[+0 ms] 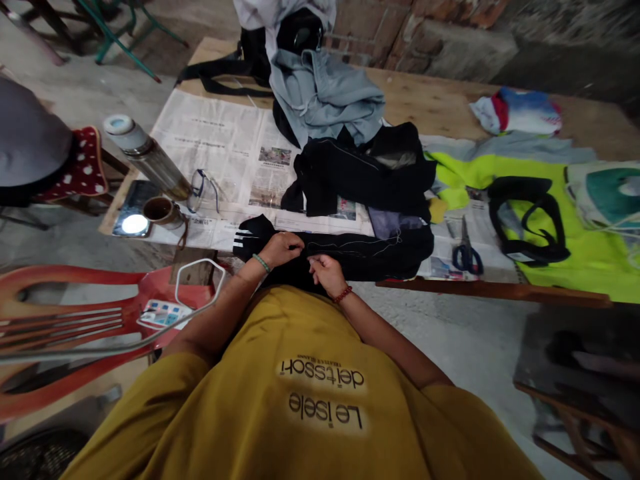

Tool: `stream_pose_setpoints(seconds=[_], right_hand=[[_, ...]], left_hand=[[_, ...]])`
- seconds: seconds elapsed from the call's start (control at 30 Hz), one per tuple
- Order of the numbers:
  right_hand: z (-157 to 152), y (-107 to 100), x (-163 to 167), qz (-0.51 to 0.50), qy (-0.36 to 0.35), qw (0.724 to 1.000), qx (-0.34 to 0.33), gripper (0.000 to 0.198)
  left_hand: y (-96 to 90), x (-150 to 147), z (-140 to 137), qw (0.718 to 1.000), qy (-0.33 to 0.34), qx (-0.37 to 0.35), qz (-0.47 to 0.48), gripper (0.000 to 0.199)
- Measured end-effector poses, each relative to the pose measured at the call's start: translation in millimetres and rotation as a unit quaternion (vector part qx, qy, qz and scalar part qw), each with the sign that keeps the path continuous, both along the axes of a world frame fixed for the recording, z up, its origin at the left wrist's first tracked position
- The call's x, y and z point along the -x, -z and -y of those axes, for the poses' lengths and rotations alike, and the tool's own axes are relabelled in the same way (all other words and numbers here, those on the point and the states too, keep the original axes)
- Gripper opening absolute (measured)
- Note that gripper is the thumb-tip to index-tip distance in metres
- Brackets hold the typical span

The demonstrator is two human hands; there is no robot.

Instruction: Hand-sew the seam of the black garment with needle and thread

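Fingers (296, 244) bunched together on left hand (281, 249) and right hand (327, 274), around what I can't tell, over the black garment (373, 257) at the table (425, 100) edge, brownish-bottomed flask (153, 160) near a mug (175, 217), concrete floor (395, 323) below.

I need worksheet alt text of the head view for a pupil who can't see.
A person's left hand and right hand nearly meet at black cloth on a table. Scissors and an iron are to the right, glasses and a flask to the left.

The black garment (367, 259) is matt cloth, the newspaper (220, 143) is paper, the table (425, 93) is matt wood, the chair (151, 287) is smooth plastic.
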State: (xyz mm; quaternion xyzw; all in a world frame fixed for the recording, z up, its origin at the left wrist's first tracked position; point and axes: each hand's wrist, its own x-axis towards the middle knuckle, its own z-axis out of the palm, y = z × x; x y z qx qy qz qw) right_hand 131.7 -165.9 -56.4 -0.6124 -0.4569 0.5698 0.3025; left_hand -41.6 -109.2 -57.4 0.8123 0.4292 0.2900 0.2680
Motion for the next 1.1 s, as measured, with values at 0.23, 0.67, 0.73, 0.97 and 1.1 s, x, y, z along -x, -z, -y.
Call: stream_pose_setpoints(seconds=[0.23,0.67,0.73,0.97,1.1], right_hand=[[-1.2,2.7,1.3,0.004,0.001,1.000,0.008,0.021],[-4.8,-6.9,8.6,0.010,0.012,0.999,0.038,0.013],[-3.1,-7.3,8.6,0.000,0.011,0.999,0.037,0.012],[3.1,-6.0,2.6,-0.013,-0.006,1.000,0.006,0.017],[2.9,-4.1,-0.4,-0.006,-0.006,1.000,-0.018,0.019]], left_hand=[[2.4,2.4,-3.0,0.998,0.052,0.003,-0.021,0.009],[7.9,0.9,3.6,0.995,0.029,-0.076,-0.052,0.011],[8.1,-0.5,5.8,0.995,0.006,-0.083,-0.063,0.012],[10.1,-5.9,8.9,0.992,-0.031,-0.097,-0.080,0.013],[11.4,-9.6,10.2,0.990,-0.051,-0.098,-0.090,0.014]])
